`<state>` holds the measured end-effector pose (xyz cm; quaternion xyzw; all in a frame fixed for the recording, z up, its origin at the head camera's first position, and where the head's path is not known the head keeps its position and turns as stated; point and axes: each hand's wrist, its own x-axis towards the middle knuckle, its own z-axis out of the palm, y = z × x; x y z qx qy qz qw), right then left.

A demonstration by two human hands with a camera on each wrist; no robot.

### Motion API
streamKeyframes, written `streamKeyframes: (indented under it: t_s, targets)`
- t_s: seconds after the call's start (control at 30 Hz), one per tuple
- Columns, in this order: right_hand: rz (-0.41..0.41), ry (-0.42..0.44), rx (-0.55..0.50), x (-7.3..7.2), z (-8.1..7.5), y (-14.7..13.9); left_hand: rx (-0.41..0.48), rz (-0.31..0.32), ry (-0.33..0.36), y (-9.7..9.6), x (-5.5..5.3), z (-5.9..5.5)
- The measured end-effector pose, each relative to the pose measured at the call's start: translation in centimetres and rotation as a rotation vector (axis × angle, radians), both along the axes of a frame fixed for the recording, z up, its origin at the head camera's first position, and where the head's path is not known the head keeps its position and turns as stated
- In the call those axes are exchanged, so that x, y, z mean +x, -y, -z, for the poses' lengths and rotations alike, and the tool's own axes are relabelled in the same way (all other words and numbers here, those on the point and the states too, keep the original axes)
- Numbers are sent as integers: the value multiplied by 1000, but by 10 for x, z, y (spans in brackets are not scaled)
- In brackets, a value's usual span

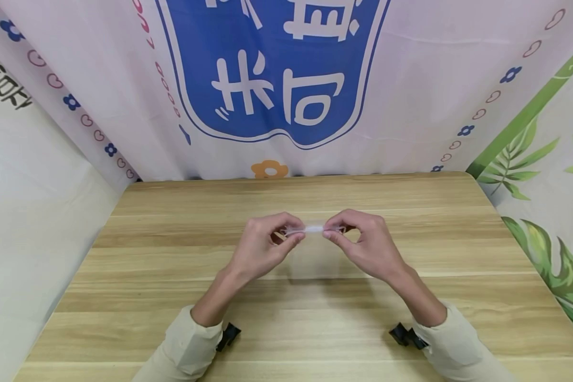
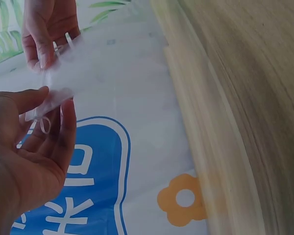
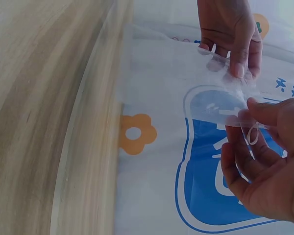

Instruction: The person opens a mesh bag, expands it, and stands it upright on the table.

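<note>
A clear, thin plastic drawstring bag (image 1: pixel 314 260) hangs over the table between my two hands, its top edge level. My left hand (image 1: pixel 260 246) pinches one end of that edge between thumb and fingers. The other end is pinched the same way by my right hand (image 1: pixel 370 244). In the left wrist view a white string loop (image 2: pixel 45 125) sticks out by the left fingers. The right wrist view has a similar loop (image 3: pixel 253 134) below the right thumb. Through the see-through bag (image 3: pixel 154 73) the backdrop shows.
The wood-grain table (image 1: pixel 172 297) spreads under both arms. Behind it hangs a white cloth (image 1: pixel 410 106) with a blue printed panel (image 1: pixel 272 48) and an orange flower (image 1: pixel 269 169). Leaf-patterned cloth (image 1: pixel 554 254) borders the right side. Black devices (image 1: pixel 228 337) sit at both wrists.
</note>
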<state>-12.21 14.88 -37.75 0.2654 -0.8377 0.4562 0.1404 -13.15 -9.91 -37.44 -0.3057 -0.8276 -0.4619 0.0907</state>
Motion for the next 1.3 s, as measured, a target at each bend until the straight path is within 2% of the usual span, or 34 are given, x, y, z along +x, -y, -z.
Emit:
streamKeyframes:
  t_s: [0.27,0.53,0.73,1.07,1.3]
  targets:
    - [56,-14,129,-1,-1,-4,-45,-43,1,2,0,0]
    - [52,-58,197,-1,-4,-6,-79,-39,-23,7,-1,-6]
    - [28,-46,190,0,-7,-6,-72,-26,-24,10,0,-9]
    - [19,-19,122,0,-6,-7,-56,24,7,3,2,-7]
    - [30,-34,90,-1,-4,-5,-57,-3,-25,3,0,-5]
